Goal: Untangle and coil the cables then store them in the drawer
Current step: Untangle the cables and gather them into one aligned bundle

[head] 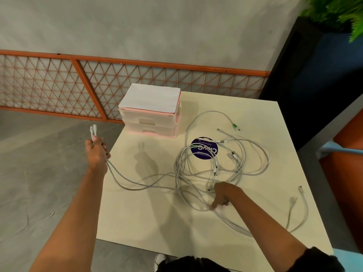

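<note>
**Cable tangle spread over right half of worktop, two plug ends lifted past the left edge**

The cream worktop (pixel 141 216) is bare along its near-left part, from the left edge in to the middle. Its far-left corner is taken by a small white and pink drawer unit (pixel 151 118), both drawers closed, standing right at the left edge. Grey floor (pixel 39 154) lies beyond that edge, with an orange lattice railing (pixel 59 83) further back. A dark planter (pixel 306 85) stands close past the far-right corner.

The cables (pixel 216 165) are thin, pale grey-white and lie in one loose heap of overlapping loops on the right half, partly over a round purple sticker (pixel 204 148). One loop reaches towards the drawer unit and ends in a green plug (pixel 235 126). Two loose ends (pixel 300 190) lie near the right edge.

The left hand (pixel 97 154) is raised just outside the left edge, over the floor, its fingers (pixel 102 147) curled round two cable strands, whose white plugs stick up above the fist. Both strands sag back across the worktop into the heap. The right hand (pixel 224 195) is down on the near side of the heap, one finger touching a strand. It is blurred, so I cannot tell whether its fingers pinch anything.
</note>
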Demonstrator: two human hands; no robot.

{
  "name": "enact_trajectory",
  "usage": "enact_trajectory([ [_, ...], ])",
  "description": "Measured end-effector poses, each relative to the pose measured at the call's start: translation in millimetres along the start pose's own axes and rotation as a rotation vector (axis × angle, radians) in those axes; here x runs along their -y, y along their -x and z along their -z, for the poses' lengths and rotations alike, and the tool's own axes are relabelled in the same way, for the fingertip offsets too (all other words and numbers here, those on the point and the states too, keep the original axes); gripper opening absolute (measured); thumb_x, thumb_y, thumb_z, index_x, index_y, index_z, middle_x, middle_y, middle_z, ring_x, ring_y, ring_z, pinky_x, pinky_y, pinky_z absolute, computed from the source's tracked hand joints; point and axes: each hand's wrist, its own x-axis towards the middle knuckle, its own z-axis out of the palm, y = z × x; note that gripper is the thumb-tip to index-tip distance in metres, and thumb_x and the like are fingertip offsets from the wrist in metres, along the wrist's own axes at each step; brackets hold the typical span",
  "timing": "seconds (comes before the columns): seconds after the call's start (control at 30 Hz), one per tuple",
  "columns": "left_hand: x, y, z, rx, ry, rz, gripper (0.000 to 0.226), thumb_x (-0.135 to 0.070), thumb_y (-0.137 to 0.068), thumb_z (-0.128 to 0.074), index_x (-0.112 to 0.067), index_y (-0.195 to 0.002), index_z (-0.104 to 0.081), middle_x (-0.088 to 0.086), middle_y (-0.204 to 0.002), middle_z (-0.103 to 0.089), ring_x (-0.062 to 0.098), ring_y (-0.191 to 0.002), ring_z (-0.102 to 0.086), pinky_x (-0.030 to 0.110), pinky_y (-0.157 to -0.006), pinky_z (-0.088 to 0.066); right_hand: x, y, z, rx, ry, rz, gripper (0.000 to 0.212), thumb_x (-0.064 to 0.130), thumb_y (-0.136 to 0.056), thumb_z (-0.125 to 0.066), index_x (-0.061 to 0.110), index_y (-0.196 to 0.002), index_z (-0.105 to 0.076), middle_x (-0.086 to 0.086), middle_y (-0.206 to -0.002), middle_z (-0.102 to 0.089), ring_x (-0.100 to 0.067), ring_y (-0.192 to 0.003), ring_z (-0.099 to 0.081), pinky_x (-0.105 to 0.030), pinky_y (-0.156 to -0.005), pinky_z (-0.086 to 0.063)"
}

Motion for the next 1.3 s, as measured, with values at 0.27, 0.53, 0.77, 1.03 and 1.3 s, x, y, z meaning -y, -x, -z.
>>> enact_trajectory([
  [0.27, 1, 2, -2, 0.022, 0.017, -0.011, 0.030, -0.032, -0.105, -0.031, -0.023, -0.076, -0.033, -0.002, -0.066, -0.034, 0.007, -0.053, -0.025, 0.012, -0.033, -0.021, 19, -14, -37, -0.402, -0.123, 0.072, 0.044, 0.048, -0.082, -0.067, 0.013, -0.106, -0.056, -0.008, -0.119, -0.060, -0.024, -0.111, -0.058, -0.030, -0.086, -0.043],
  [0.53, 2, 5, 1, 0.018, 0.013, -0.015, 0.030, -0.032, -0.105, -0.030, -0.024, -0.076, -0.033, -0.002, -0.066, -0.034, 0.007, -0.053, -0.025, 0.013, -0.034, -0.023, 23, -23, -53, -0.488, -0.180, 0.094, 0.029, 0.023, -0.095, -0.049, 0.008, -0.120, -0.049, -0.009, -0.124, -0.055, -0.026, -0.115, -0.054, -0.032, -0.086, -0.043],
  [0.77, 3, -1, 12, -0.046, 0.041, -0.002, 0.030, -0.034, -0.105, -0.029, -0.024, -0.077, -0.035, -0.003, -0.065, -0.035, 0.006, -0.049, -0.027, 0.014, -0.033, -0.023, -6, -16, -29, -0.167, -0.309, 0.275, 0.023, 0.019, -0.093, -0.054, 0.020, -0.077, -0.037, 0.002, -0.080, -0.054, -0.022, -0.088, -0.054, -0.024, -0.062, -0.039],
  [1.03, 14, -3, 20, -0.164, 0.028, -0.009, 0.031, -0.032, -0.105, -0.025, -0.024, -0.075, -0.031, -0.002, -0.065, -0.035, 0.003, -0.040, -0.029, 0.013, -0.031, -0.024, -27, 4, -24, 0.057, -0.748, 0.569, 0.033, 0.039, -0.101, -0.037, 0.018, -0.109, -0.061, 0.007, -0.065, -0.044, -0.005, -0.055, -0.033, -0.016, -0.052, -0.028],
  [1.3, 24, -4, 33, -0.295, 0.058, 0.084, 0.035, -0.026, -0.105, -0.017, -0.022, -0.072, -0.026, -0.001, -0.064, -0.030, 0.009, -0.050, -0.028, 0.014, -0.030, -0.025, -57, 1, -34, 0.425, -0.590, 0.498, 0.027, 0.030, -0.101, -0.042, 0.020, -0.096, -0.067, 0.003, -0.071, -0.049, -0.005, -0.061, -0.047, -0.017, -0.064, -0.041],
])
